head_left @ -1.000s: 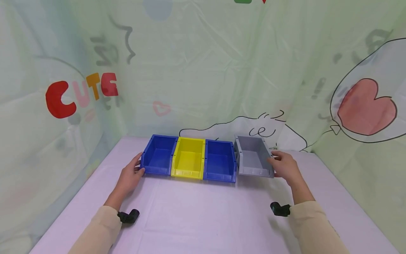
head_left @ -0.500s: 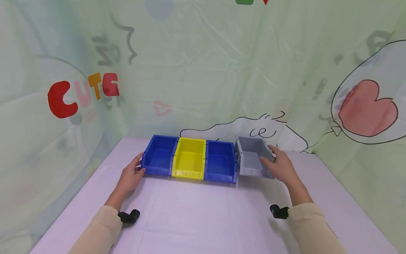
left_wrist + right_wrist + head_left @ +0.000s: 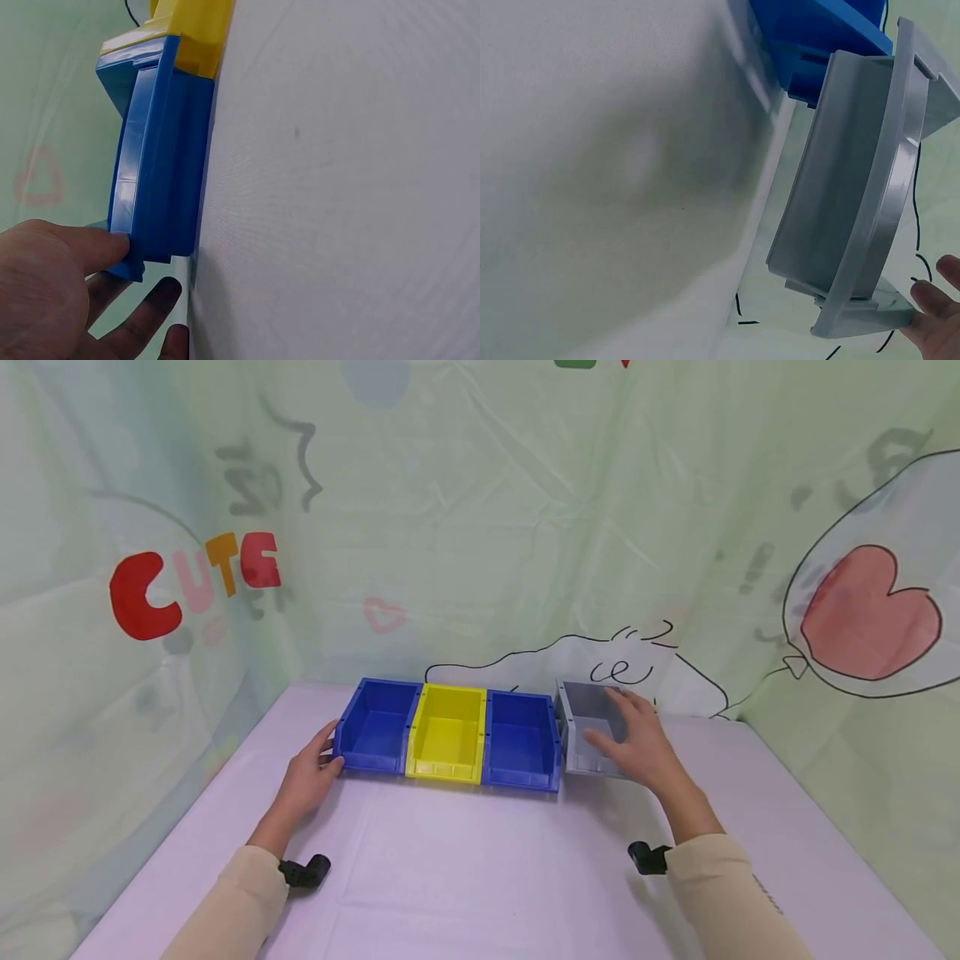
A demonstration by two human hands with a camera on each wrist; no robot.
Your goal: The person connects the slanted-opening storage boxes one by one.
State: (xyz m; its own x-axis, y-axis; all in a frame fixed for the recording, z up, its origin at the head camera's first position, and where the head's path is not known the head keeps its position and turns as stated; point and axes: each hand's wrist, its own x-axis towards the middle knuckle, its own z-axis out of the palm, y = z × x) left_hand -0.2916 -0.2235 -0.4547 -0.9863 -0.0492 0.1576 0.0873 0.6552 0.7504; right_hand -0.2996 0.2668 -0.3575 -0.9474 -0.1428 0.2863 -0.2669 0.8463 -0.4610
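Note:
In the head view a left blue storage bin [image 3: 377, 727], a yellow bin [image 3: 446, 733] and a right blue bin [image 3: 521, 741] stand side by side. A grey bin [image 3: 592, 752] sits at the row's right end, a little higher than its blue neighbour, with a shadow below. My left hand [image 3: 307, 781] holds the outer side of the left blue bin; the left wrist view shows the thumb [image 3: 105, 247] on its front corner and a finger behind. Spread fingers of my right hand [image 3: 645, 743] reach over the grey bin's right wall, partly hiding it.
The bins are at the back of a table [image 3: 450, 877] with a pale lilac cover. Right behind hangs a printed curtain [image 3: 480, 543], which also runs along both sides. A black wrist camera [image 3: 306, 871] sits on the left forearm and another wrist camera [image 3: 648, 858] on the right.
My right hand has let go of the grey bin's right wall and moved left over it, fingers spreading. My left hand and the bins have stayed in place.

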